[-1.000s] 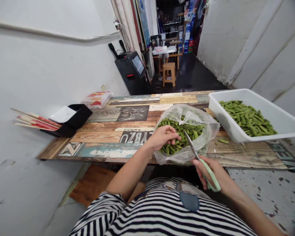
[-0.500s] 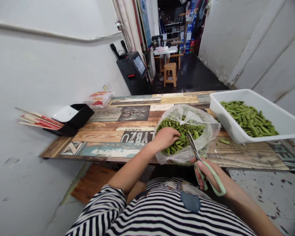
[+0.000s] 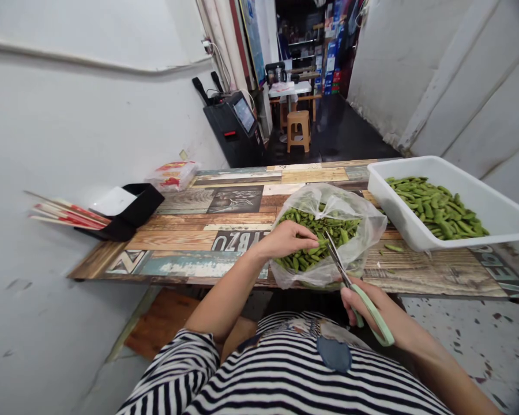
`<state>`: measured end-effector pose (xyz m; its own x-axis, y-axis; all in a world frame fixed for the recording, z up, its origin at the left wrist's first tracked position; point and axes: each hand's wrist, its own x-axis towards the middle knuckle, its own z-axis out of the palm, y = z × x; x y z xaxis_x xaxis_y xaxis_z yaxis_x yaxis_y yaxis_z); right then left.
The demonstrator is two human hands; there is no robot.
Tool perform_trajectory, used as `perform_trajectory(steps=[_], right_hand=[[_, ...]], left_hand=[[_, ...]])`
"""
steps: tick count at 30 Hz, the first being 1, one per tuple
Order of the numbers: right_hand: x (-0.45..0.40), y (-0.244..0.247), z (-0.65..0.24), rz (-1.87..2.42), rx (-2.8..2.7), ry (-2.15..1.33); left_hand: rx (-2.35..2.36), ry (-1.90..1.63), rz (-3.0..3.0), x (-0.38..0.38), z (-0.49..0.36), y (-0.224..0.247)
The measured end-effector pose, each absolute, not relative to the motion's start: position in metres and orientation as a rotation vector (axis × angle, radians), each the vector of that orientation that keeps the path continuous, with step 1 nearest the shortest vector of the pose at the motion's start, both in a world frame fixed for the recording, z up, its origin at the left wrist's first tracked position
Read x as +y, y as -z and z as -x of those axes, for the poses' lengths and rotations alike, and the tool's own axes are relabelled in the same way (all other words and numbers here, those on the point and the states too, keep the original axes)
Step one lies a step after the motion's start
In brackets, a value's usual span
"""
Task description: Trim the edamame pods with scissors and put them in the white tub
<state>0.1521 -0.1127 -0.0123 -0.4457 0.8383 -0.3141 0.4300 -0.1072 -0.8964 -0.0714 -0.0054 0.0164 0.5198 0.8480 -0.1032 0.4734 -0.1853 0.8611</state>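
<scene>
My left hand [image 3: 288, 239] is closed in a pinch on a green edamame pod [image 3: 322, 245], just above the clear plastic bag [image 3: 374, 222]. Many more pods [image 3: 300, 260] fill that bag, which lies open near the table's front edge. In my right hand [image 3: 372, 297] is a pair of scissors [image 3: 369, 308] with pale green handles. Their blades point up and to the left, with the tips right at the pinched pod. Whether the blades touch the pod is too small to tell.
A white plastic tub [image 3: 400, 222] with pods in it stands on the right of the wood-patterned table [image 3: 190, 239]. One loose pod [image 3: 393, 248] lies beside it. At the left are a black holder [image 3: 132, 216] with chopsticks and a plastic packet [image 3: 173, 174].
My left hand has lifted slightly out of the pods and now has a pod between its fingers. The scissors have shifted a little left, their blades closer together around the pod's end.
</scene>
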Motion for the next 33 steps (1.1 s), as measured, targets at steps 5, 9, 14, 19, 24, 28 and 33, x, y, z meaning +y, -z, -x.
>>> perform_trajectory(steps=[5, 9, 14, 19, 24, 28, 33], right_hand=[[-0.111, 0.02, -0.148, 1.386, -1.742, -1.555], [-0.112, 0.031, -0.148, 1.488, -1.63, -1.602], [-0.112, 0.024, -0.148, 1.38, -1.602, -1.634], [-0.114, 0.013, -0.147, 1.222, -1.667, -1.659], [-0.115, 0.008, -0.143, 1.251, -1.648, -1.643], [-0.113, 0.009, -0.142, 1.318, -1.672, -1.578], [-0.112, 0.016, -0.144, 1.357, -1.714, -1.51]], left_hand=[[1.076, -0.552, -1.895, -0.009, 0.068, -0.013], [1.082, -0.546, -1.893, -0.008, 0.066, -0.012], [1.117, -0.594, -1.476, -0.01, 0.06, -0.014], [0.938, -0.784, -1.058, -0.016, 0.055, -0.007], [0.914, -0.882, -0.96, -0.026, 0.047, 0.005], [0.916, -0.97, -0.941, -0.032, 0.04, 0.01], [0.889, -1.063, -0.923, -0.036, 0.035, 0.012]])
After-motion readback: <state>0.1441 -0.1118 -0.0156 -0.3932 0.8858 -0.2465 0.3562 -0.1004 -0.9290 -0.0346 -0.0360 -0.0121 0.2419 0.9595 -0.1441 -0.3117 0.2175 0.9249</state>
